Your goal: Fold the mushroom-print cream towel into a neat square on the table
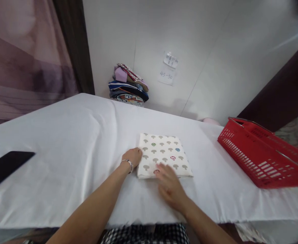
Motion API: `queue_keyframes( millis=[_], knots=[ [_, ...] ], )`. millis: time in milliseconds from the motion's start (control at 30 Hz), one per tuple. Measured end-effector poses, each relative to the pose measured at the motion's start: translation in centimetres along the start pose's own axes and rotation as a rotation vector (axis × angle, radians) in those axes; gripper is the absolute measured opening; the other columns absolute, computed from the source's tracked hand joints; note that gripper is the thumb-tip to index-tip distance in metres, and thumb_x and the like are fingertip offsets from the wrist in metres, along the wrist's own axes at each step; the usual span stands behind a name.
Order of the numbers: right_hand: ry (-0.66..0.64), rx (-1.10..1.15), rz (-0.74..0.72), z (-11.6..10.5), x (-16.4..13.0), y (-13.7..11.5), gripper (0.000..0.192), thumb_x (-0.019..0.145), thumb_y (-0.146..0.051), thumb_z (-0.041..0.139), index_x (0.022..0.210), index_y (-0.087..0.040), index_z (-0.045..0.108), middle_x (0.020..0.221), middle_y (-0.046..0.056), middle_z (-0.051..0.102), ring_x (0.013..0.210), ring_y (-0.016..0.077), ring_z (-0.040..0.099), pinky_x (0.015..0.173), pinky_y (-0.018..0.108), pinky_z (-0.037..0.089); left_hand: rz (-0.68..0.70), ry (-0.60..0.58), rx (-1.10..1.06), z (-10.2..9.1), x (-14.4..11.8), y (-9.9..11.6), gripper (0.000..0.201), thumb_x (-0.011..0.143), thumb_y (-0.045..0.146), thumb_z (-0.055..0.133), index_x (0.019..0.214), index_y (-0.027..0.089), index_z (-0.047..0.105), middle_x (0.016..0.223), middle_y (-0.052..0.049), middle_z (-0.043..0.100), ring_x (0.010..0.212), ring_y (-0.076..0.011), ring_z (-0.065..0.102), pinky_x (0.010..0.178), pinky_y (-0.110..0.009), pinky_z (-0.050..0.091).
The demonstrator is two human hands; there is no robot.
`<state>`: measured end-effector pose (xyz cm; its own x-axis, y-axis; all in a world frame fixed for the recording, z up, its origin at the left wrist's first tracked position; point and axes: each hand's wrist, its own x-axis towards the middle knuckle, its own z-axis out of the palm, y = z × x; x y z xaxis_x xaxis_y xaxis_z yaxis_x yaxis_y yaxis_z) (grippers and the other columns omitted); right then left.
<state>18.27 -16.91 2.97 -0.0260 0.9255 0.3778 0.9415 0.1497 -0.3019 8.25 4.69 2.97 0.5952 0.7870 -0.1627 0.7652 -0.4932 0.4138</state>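
My left hand (133, 157) cups the folded cloth (163, 155) edge; right hand (169, 187), fingers spread flat, presses its corner; sliding could undo the fold.

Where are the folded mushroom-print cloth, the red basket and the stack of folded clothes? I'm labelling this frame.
folded mushroom-print cloth (164, 152), head view, middle of its top face.
red basket (243, 154), head view, near slatted side wall.
stack of folded clothes (128, 88), head view, middle of the pile.

Both forearms reach forward, bare. The left hand (133, 158) lies curled, knuckles up, a bracelet at its wrist. The right hand (169, 187) lies flat, fingers spread forward.
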Motion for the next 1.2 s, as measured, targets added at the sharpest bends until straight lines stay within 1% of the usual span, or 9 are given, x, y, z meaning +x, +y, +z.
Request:
queue_keyframes(
  millis=[133, 233, 300, 467, 700, 767, 867, 967, 1200],
  knots=[
    [0.342, 0.099, 0.534, -2.9, -0.5, 6.9, 0.042, 0.082, -0.033, 0.051, 0.123, -0.022, 0.051, 0.138, 0.007, 0.039, 0.129, 0.0272, 0.03, 0.105, 0.049, 0.027, -0.015, 0.005, -0.005, -0.1, -0.1, 0.1, 0.04, 0.084, 0.03, 0.026, 0.091, 0.019, 0.064, 0.099, -0.011, 0.066, 0.09, -0.0252, 0.062, 0.073, -0.035, 0.046],
    [0.32, 0.453, 0.997, -4.0, -0.2, 10.4, 0.055, 0.078, -0.036, 0.056, 0.128, -0.017, 0.045, 0.129, 0.013, 0.048, 0.113, 0.0279, 0.051, 0.096, 0.043, 0.042, -0.027, 0.007, 0.0, -0.2, -0.2, 0.2, 0.039, 0.084, 0.03, 0.026, 0.091, 0.019, 0.063, 0.099, -0.011, 0.066, 0.09, -0.0254, 0.062, 0.073, -0.035, 0.046],
    [0.27, 0.699, 1.128, -4.2, 0.3, 11.4, 0.064, 0.075, -0.038, 0.061, 0.131, -0.018, 0.04, 0.119, 0.013, 0.057, 0.099, 0.0252, 0.06, 0.087, 0.04, 0.048, -0.026, 0.009, 0.007, -0.3, -0.2, 0.3, 0.039, 0.084, 0.03, 0.026, 0.091, 0.019, 0.063, 0.099, -0.011, 0.066, 0.09, -0.0256, 0.062, 0.072, -0.035, 0.046],
    [0.114, 1.106, 1.057, -4.0, 1.3, 12.2, 0.057, 0.068, -0.038, 0.07, 0.118, -0.019, 0.048, 0.102, 0.01, 0.066, 0.084, 0.0229, 0.066, 0.075, 0.037, 0.054, -0.016, 0.015, 0.019, -0.3, -0.1, 0.1, 0.039, 0.084, 0.029, 0.026, 0.09, 0.019, 0.063, 0.098, -0.011, 0.066, 0.089, -0.0249, 0.062, 0.071, -0.034, 0.046],
    [0.131, 1.049, 1.041, -3.8, 0.2, 14.0, 0.052, 0.063, -0.033, 0.072, 0.109, -0.018, 0.054, 0.098, 0.01, 0.068, 0.082, 0.0237, 0.066, 0.072, 0.036, 0.053, 0.037, 0.029, 0.034, 0.3, -0.6, 0.7, 0.038, 0.085, 0.031, 0.026, 0.088, 0.019, 0.062, 0.096, -0.01, 0.067, 0.088, -0.0234, 0.062, 0.072, -0.033, 0.045],
    [0.083, 0.942, 1.044, -4.0, 0.1, 14.1, 0.05, 0.066, -0.038, 0.069, 0.11, -0.017, 0.054, 0.101, 0.011, 0.067, 0.086, 0.0248, 0.065, 0.074, 0.037, 0.052, 0.038, 0.027, 0.03, 0.5, -0.6, 0.8, 0.038, 0.085, 0.03, 0.026, 0.088, 0.019, 0.062, 0.096, -0.01, 0.067, 0.088, -0.0232, 0.062, 0.072, -0.033, 0.045],
    [0.033, 0.481, 1.009, -4.5, 1.0, 13.9, 0.051, 0.07, -0.042, 0.063, 0.113, -0.017, 0.054, 0.112, 0.012, 0.061, 0.101, 0.0283, 0.058, 0.087, 0.041, 0.045, 0.029, 0.014, 0.017, 0.6, -0.4, 0.8, 0.037, 0.085, 0.03, 0.026, 0.087, 0.019, 0.062, 0.096, -0.01, 0.067, 0.087, -0.0231, 0.061, 0.071, -0.032, 0.045],
    [0.061, 0.009, 0.793, -4.6, 3.1, 13.1, 0.055, 0.073, -0.04, 0.059, 0.121, -0.016, 0.05, 0.131, 0.014, 0.046, 0.123, 0.0306, 0.038, 0.102, 0.043, 0.029, 0.025, 0.009, 0.011, 0.6, -0.4, 0.8, 0.037, 0.085, 0.029, 0.026, 0.088, 0.018, 0.062, 0.096, -0.01, 0.066, 0.088, -0.0232, 0.061, 0.071, -0.032, 0.045],
    [-0.222, -0.118, 0.329, 0.7, 11.4, 10.2, 0.047, 0.087, -0.042, 0.039, 0.128, -0.018, 0.042, 0.142, 0.011, 0.031, 0.133, 0.0251, 0.02, 0.106, 0.046, 0.014, 0.02, 0.011, 0.01, 0.5, -0.7, 0.9, 0.039, 0.085, 0.029, 0.027, 0.092, 0.017, 0.063, 0.098, -0.012, 0.066, 0.09, -0.0245, 0.061, 0.073, -0.034, 0.045]
  ],
)
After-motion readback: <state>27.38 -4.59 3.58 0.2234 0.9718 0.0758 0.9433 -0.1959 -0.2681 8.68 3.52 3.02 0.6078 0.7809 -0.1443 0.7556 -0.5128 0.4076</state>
